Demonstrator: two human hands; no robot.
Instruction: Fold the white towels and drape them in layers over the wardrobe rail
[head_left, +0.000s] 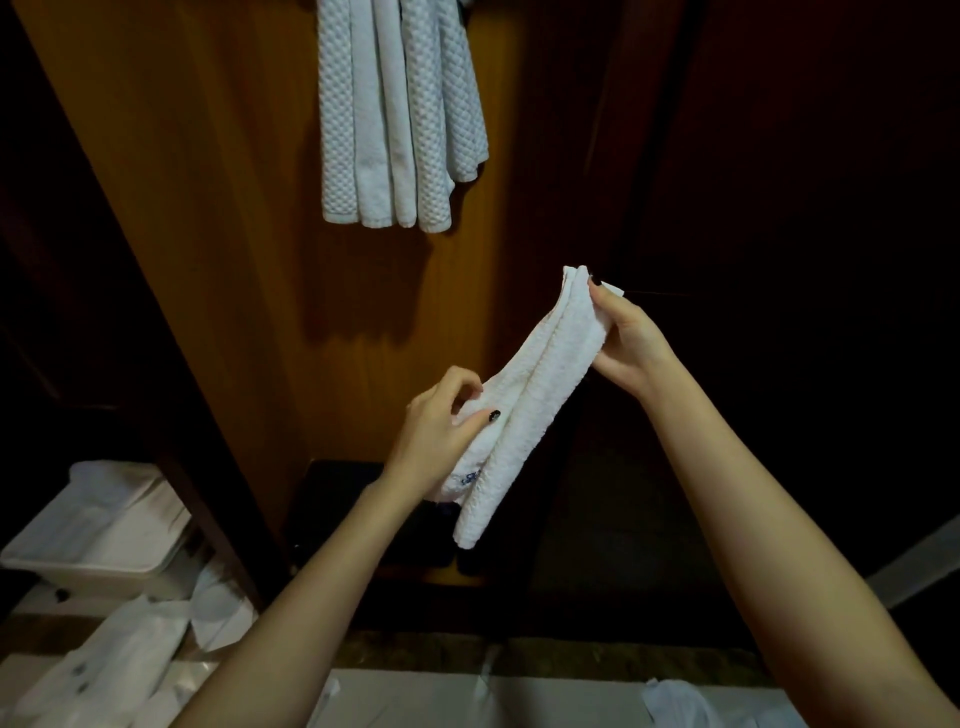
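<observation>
And here we are mid-fold! A long white waffle towel (535, 395), already doubled into a narrow strip, sits in the air below the hanging towels (395, 119) and a touch to their right, slanting up from lower left to upper right. The right hand (631, 340) pinches the top end, thumb over the corner and fingers curled behind. The left hand (441, 428) grips the lower part, thumb pressed across the cloth and fingers curled round the edge. A small blue mark (470, 477) shows near the loose bottom end.

How far along? Several folded towels are up there, layered side by side and overlapping. The rail they hang from is cut off by the top of the frame. So I'd call this well under way: this one looks close to folded, and it has yet to go up beside the hanging towels. How many more are left, I cannot tell.

Around them: the wooden wardrobe back panel (234, 234) is right behind the hanging towels. Far below and to their left sit a white plastic bin (78, 564) and plastic-wrapped bundles (104, 670). Straight below, a dark box (337, 504) rests on the wardrobe floor. Nothing appears to block the lift up to the hanging towels.
</observation>
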